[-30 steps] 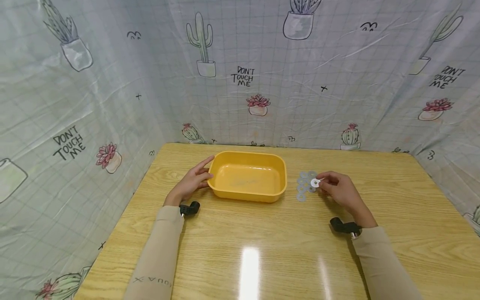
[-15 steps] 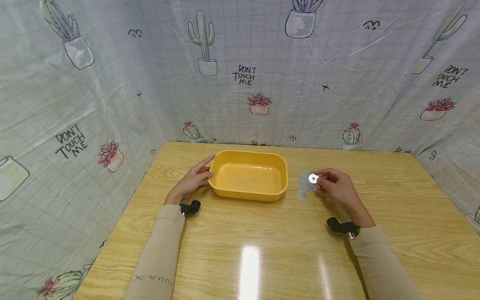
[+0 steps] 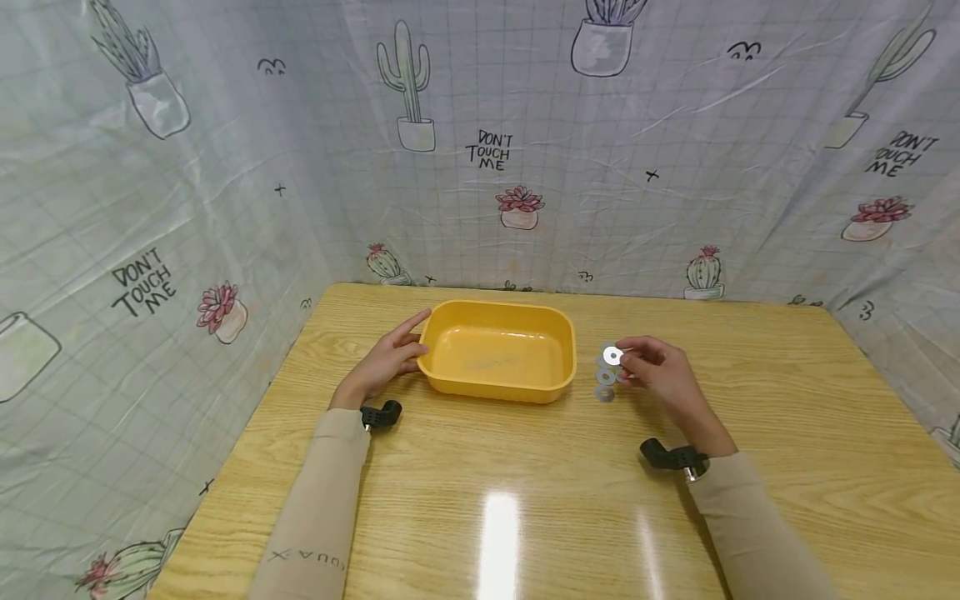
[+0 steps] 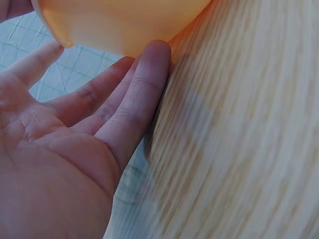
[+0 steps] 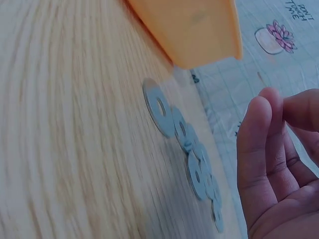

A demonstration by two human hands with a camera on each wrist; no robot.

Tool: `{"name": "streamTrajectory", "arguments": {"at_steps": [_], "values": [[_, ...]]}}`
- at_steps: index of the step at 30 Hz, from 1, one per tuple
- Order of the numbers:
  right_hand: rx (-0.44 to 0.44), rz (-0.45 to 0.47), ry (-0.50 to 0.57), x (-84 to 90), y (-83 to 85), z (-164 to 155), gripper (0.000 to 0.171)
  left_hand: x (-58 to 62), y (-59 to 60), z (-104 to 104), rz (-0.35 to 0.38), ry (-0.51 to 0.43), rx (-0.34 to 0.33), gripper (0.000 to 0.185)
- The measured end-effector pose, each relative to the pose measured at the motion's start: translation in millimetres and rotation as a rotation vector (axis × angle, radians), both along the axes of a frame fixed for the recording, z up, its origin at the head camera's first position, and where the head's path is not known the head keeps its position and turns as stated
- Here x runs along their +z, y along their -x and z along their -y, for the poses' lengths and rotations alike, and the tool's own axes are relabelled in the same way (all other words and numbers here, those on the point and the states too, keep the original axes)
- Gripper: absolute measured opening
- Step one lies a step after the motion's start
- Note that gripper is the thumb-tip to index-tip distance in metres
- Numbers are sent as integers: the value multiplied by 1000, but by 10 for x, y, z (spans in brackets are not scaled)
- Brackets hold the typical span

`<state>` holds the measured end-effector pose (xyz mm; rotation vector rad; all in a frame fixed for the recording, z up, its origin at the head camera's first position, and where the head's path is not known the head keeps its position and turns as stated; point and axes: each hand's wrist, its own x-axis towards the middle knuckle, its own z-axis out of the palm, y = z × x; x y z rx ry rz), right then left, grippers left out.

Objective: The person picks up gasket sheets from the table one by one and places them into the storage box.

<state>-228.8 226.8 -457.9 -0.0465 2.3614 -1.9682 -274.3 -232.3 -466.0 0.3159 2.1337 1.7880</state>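
Just right of the yellow tray (image 3: 555, 392), a washer (image 3: 612, 357) pinched in the right hand's (image 3: 660, 379) fingertips above the loose washers (image 3: 604, 385).

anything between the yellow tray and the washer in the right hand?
Nothing solid: in the head view only bare table separates the tray from the held washer. The loose washers lie just below that gap, under the right hand.

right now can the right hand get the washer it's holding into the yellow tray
Probably yes. The right hand pinches a washer just beside the yellow tray, whose open top is unobstructed; the left hand only touches the far side.
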Motion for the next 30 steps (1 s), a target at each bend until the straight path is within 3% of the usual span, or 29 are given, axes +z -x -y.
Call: {"name": "streamTrajectory", "arguments": {"at_steps": [12, 30], "values": [[37, -8, 36, -28, -7, 158, 36, -11, -15, 18, -3, -6, -3, 66], [62, -10, 40, 93, -72, 437, 36, -12, 0, -2, 1, -27, -4, 68]]}}
